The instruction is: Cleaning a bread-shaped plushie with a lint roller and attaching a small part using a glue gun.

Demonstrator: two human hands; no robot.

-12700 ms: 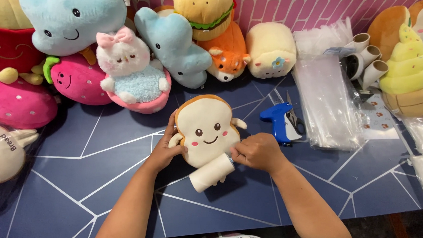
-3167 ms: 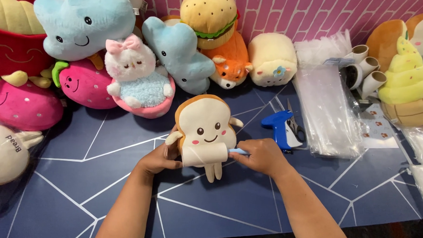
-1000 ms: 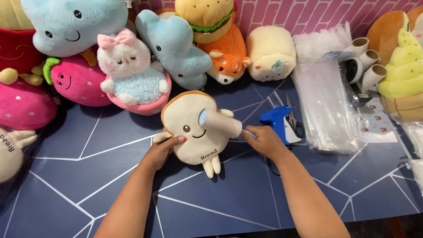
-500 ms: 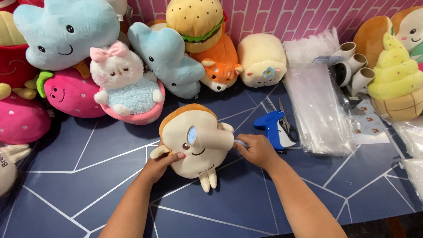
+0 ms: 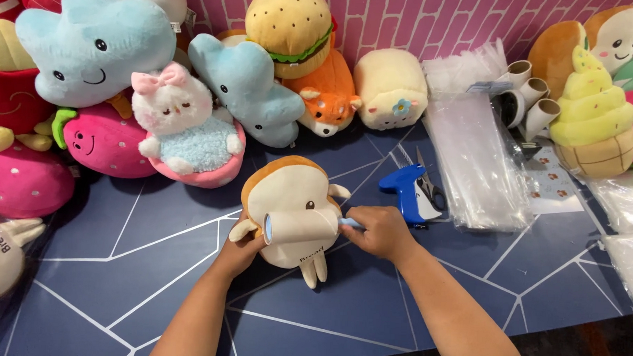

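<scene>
A bread-slice plush toy with a brown crust and small legs lies on the dark blue table. My left hand holds its lower left side. My right hand grips the light blue handle of a lint roller, whose pale sticky drum rests across the plush's face.
Blue tagging gun and scissors lie right of the plush. Clear plastic bags and cardboard tubes sit further right. Many plush toys line the back wall, among them a blue cloud, a burger, a fox.
The roller has moved from the plush's upper face down across its middle, and the plush has shifted a little. Earlier still, my right hand held the roller below the plush.
</scene>
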